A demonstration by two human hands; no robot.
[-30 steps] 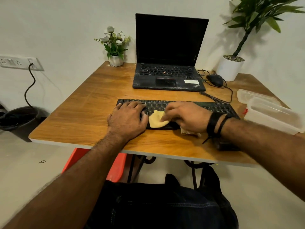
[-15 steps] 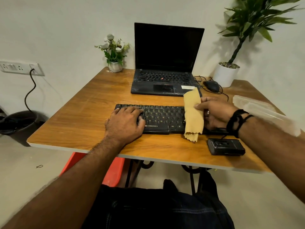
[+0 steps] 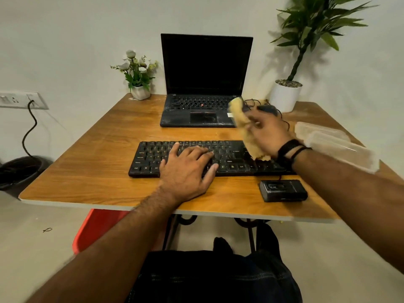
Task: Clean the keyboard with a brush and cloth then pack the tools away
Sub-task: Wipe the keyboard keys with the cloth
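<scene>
A black keyboard [image 3: 231, 157] lies across the middle of the wooden table [image 3: 91, 162]. My left hand [image 3: 188, 169] rests flat on its left half with the fingers spread over the keys. My right hand [image 3: 266, 132] is raised above the keyboard's right end and grips a yellow cloth [image 3: 247, 132], which hangs blurred from the fingers. A clear plastic container [image 3: 341, 147] with its lid [image 3: 317, 130] stands at the table's right edge. No brush is visible.
An open black laptop [image 3: 203, 101] sits behind the keyboard, a mouse [image 3: 267, 109] and cables to its right. A small black device [image 3: 283, 190] lies near the front edge. A flower pot [image 3: 140, 90] and a potted plant [image 3: 285, 95] stand at the back.
My right hand lifted the cloth off the keyboard's middle and carried it up and to the right. My left hand slid a little rightward along the keys.
</scene>
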